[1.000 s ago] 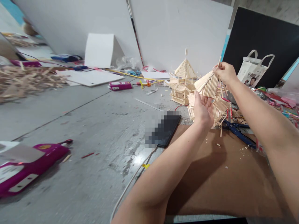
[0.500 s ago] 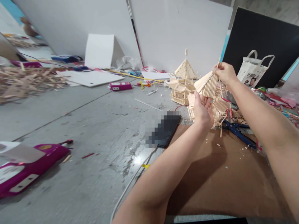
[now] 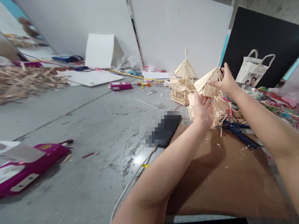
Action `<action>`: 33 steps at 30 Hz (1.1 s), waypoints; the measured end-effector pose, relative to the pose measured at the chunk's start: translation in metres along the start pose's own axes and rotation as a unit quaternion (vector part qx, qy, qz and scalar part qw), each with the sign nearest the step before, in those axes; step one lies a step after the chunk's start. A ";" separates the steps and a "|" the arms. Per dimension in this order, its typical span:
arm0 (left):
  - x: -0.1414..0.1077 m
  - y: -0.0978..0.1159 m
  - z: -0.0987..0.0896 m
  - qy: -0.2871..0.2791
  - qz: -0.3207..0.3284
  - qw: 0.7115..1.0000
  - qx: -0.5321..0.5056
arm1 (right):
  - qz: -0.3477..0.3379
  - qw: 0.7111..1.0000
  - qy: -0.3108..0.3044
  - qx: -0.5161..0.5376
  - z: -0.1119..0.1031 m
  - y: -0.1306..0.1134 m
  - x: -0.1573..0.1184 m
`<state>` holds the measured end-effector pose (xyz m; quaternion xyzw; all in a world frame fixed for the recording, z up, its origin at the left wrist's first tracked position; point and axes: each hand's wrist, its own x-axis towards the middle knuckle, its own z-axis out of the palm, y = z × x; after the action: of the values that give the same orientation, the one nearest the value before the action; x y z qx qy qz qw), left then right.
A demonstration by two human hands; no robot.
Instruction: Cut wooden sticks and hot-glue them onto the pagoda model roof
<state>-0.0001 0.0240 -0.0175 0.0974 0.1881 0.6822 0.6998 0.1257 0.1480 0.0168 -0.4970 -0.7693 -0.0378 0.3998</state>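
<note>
Grey floor: brown cardboard, dark phone, purple-cased device, loose debris.

Both arms reach forward, 2 bare forearms angled toward each other. The left hand is raised, palm up, fingers loosely curled (thumb upright). The right hand sits higher, open, its thumb spread from the fingers.

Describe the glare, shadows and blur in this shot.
Head view: a bright glare patch on the grey floor; a broad, soft-edged shadow across the brown board; the stick pile at far left looks smeared; mosaic blocks hide part of the phone.
</note>
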 end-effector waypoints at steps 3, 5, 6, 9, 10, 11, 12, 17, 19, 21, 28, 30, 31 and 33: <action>0.000 0.000 0.000 -0.003 0.001 1.000 0.007 | 0.056 0.998 -0.021 -0.009 0.003 -0.006 -0.008; 0.001 0.000 0.000 -0.002 0.001 1.000 0.012 | 0.066 0.997 -0.031 -0.014 0.005 -0.011 -0.011; 0.001 0.000 0.000 -0.001 0.000 1.000 0.015 | 0.068 0.997 -0.033 -0.017 0.006 -0.013 -0.012; 0.002 0.001 -0.001 0.001 -0.003 1.000 0.021 | 0.085 0.995 -0.036 -0.041 0.007 -0.018 -0.014; 0.003 0.001 -0.001 0.002 -0.004 1.000 0.022 | 0.092 0.994 -0.039 -0.049 0.008 -0.019 -0.014; 0.003 0.002 -0.001 0.002 -0.005 1.000 0.023 | 0.097 0.993 -0.042 -0.055 0.008 -0.019 -0.014; 0.003 0.002 -0.002 0.002 -0.006 1.000 0.024 | 0.100 0.993 -0.041 -0.057 0.009 -0.019 -0.015; 0.002 0.003 -0.001 -0.002 -0.002 0.999 0.037 | 0.054 0.998 0.000 -0.026 0.015 -0.011 -0.014; 0.003 0.003 -0.001 0.000 -0.001 0.999 0.041 | 0.027 0.999 0.007 -0.028 0.017 -0.006 -0.013; 0.003 0.002 -0.002 0.000 0.002 0.999 0.041 | 0.014 0.999 0.002 -0.041 0.018 -0.002 -0.012; 0.004 0.001 -0.003 -0.009 0.005 0.999 0.044 | 0.031 0.999 -0.003 -0.026 0.017 -0.004 -0.011; 0.004 0.002 -0.002 -0.006 0.005 0.999 0.043 | 0.047 0.999 -0.004 -0.020 0.017 -0.006 -0.012; 0.003 0.002 -0.002 -0.005 0.005 0.999 0.043 | 0.054 0.998 -0.007 -0.025 0.017 -0.006 -0.012; 0.003 0.002 -0.001 -0.001 0.004 0.999 0.046 | 0.057 0.997 -0.015 -0.041 0.017 -0.006 -0.012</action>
<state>-0.0024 0.0267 -0.0179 0.1305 0.2181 0.6758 0.6919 0.1136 0.1440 -0.0007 -0.5566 -0.7435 -0.0392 0.3686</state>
